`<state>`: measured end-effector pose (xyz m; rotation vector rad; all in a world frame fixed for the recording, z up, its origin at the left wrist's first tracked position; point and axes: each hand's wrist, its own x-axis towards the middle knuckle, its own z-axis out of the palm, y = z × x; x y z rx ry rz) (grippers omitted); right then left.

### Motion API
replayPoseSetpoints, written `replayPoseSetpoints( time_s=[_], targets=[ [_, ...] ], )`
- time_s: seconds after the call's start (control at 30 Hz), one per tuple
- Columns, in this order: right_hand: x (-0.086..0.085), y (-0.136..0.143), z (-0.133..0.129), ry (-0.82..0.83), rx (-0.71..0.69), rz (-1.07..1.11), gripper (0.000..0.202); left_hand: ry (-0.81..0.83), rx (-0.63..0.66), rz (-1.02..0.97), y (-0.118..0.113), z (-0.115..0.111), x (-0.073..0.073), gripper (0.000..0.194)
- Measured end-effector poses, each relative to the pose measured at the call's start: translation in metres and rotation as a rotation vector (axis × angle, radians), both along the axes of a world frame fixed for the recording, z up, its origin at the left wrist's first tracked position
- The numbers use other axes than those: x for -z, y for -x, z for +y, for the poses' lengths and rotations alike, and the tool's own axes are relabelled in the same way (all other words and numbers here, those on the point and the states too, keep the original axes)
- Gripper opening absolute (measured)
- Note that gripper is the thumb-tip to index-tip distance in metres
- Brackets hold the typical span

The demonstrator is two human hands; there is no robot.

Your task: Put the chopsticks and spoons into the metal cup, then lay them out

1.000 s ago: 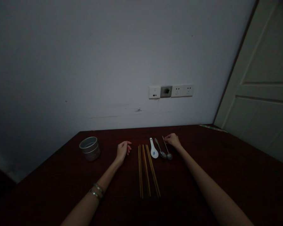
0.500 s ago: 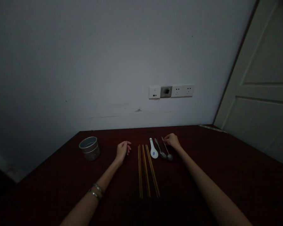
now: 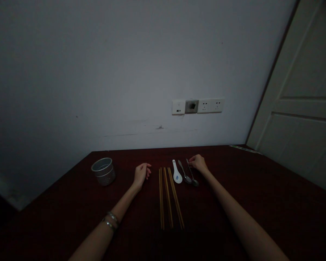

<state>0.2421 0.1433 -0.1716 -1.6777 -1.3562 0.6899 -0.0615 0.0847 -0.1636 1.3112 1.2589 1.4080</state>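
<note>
My right hand [image 3: 197, 163] pinches the handle end of a long-handled metal spoon [image 3: 195, 182], whose bowl points toward me. Just left of it lies another metal spoon [image 3: 187, 179], its bowl close beside the first. A white soup spoon [image 3: 177, 177] with a blue mark is left of that. Several wooden chopsticks [image 3: 167, 195] lie in pairs in the middle, pointing away from me. My left hand [image 3: 141, 174] rests on its side left of the chopsticks, fingers loosely bent and apart, with nothing in it.
A round grey metal container [image 3: 103, 172] stands on the dark red table [image 3: 206, 232] at the left. Behind the table is a pale wall [image 3: 136, 72] with sockets and a switch [image 3: 197, 106]. A panelled door [image 3: 301, 105] is at the right.
The bowl of the long-handled spoon has swung slightly left and toward me, closer to the metal spoon beside it. My left hand has not visibly moved.
</note>
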Motion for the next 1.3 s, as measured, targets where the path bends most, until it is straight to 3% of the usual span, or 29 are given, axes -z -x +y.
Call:
replayPoseSetpoints(
  time_s=[0.33,0.53,0.8,1.0,1.07,1.13,1.2,1.3],
  targets=[
    [-0.006,-0.013,-0.001,-0.076,0.029,0.153,0.004,-0.007,-0.003,0.002,0.000,-0.003,-0.001,0.031],
    [0.002,-0.027,-0.008,-0.167,0.091,0.261,0.025,-0.016,-0.002,0.023,0.001,-0.003,0.000,0.030],
    [0.008,-0.031,-0.015,-0.317,0.094,0.013,0.051,-0.022,0.030,0.108,0.000,-0.003,0.000,0.029],
    [0.009,-0.031,-0.014,-0.328,0.138,0.002,0.057,-0.048,-0.019,0.090,-0.002,-0.006,-0.002,0.026],
    [0.009,-0.032,-0.013,-0.326,0.149,-0.007,0.054,-0.052,-0.033,0.102,-0.005,-0.011,-0.010,0.025],
    [0.009,-0.032,-0.013,-0.319,0.153,-0.014,0.049,-0.048,0.005,0.124,-0.008,-0.021,-0.029,0.026],
    [0.009,-0.032,-0.014,-0.309,0.151,-0.025,0.045,-0.064,0.081,0.159,-0.009,-0.038,-0.060,0.027],
    [0.008,-0.030,-0.016,-0.300,0.142,-0.037,0.040,-0.225,0.121,0.317,0.001,-0.071,-0.118,0.026]
  ],
)
